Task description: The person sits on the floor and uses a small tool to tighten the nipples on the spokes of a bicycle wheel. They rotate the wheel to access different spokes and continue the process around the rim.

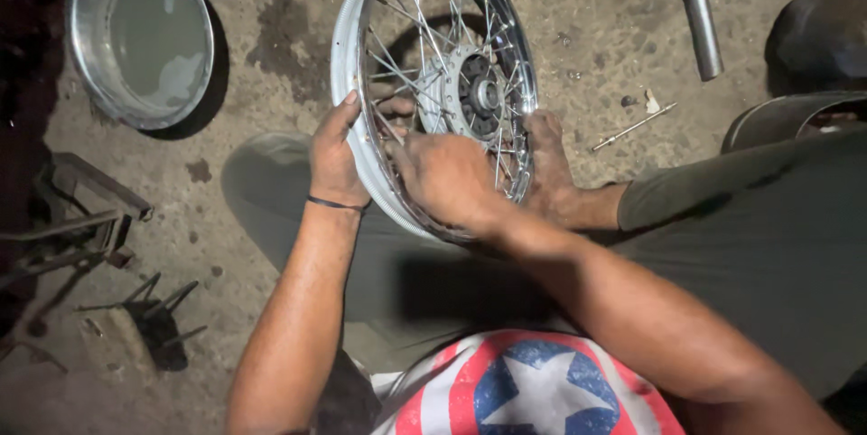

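A chrome spoked wheel [348,28] with a dark hub [479,92] stands on edge between my legs on a dirt floor. My left hand [336,157] grips the near-left part of the rim, thumb outside and fingers reaching in among the spokes. My right hand [444,173] is closed around spokes at the lower part of the wheel. A bare foot [547,164] presses against the wheel's right side. A dark band circles my left wrist.
A round metal basin [140,33] lies at the top left. A hammer [697,1] rests at the top right, with a loose spoke [634,126] on the ground below it. Metal scraps and tools [81,227] sit at the left. A dark tyre [817,37] is at the right edge.
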{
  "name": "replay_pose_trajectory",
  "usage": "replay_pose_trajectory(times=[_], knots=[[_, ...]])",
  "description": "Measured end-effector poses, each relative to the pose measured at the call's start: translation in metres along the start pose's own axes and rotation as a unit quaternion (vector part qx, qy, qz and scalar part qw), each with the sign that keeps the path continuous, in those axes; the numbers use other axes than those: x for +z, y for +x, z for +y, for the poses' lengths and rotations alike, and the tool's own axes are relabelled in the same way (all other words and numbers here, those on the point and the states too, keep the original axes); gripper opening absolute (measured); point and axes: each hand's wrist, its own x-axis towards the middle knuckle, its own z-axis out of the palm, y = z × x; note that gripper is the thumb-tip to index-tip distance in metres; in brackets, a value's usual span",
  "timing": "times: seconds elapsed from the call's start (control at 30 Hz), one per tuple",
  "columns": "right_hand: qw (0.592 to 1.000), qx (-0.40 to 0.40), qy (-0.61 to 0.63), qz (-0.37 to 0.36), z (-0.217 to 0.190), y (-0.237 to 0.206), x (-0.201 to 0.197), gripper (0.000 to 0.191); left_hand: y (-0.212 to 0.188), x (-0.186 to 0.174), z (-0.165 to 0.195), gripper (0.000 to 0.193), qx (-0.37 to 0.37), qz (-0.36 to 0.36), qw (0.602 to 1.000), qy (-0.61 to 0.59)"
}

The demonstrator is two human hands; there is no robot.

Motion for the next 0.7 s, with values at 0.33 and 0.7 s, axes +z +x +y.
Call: replay_pose_trajectory(times=[0.33,0.7], knots=[[0.99,0.013,0.076,0.122,-0.016,0.113,-0.06,0.048,-0.002,0.0,-0.001,0.041,0.006,0.003,1.0,0.021],[0.998,0.054,0.012,-0.027,0.025,0.022,-0.012,0.048,0.004,-0.002,-0.001,0.044,-0.009,-0.012,0.999,-0.037]])
